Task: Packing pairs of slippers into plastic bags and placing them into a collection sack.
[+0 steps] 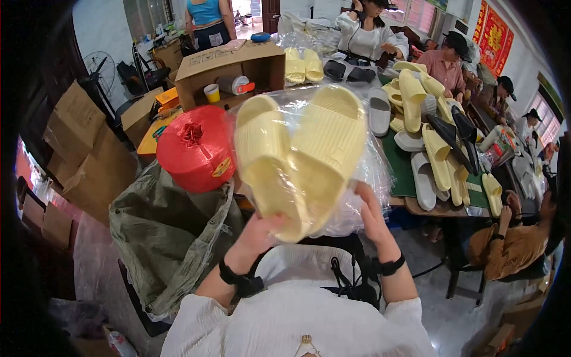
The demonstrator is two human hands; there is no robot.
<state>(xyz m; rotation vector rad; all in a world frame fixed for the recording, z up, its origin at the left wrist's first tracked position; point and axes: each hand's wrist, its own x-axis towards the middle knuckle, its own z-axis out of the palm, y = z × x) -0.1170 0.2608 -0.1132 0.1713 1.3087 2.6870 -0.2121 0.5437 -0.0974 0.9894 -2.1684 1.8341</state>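
A pair of pale yellow slide slippers [328, 134] in a clear plastic bag is raised in front of me, slightly blurred. My left hand [260, 233] grips the bagged pair at its lower left end, by the heels. Beside the lower right side of the bag is my right hand [373, 215], its fingers stretched out and apart; whether they touch the plastic is hard to tell. More clear plastic bags [372, 172] lie on the table behind the pair. Black bands circle both wrists.
Left of the pair sits a red roll of plastic twine [196, 146], above a green woven sack [169, 238]. An open cardboard box [232, 62] stands behind. Loose yellow, grey and black slippers [437, 140] pile up at the right, where several people work.
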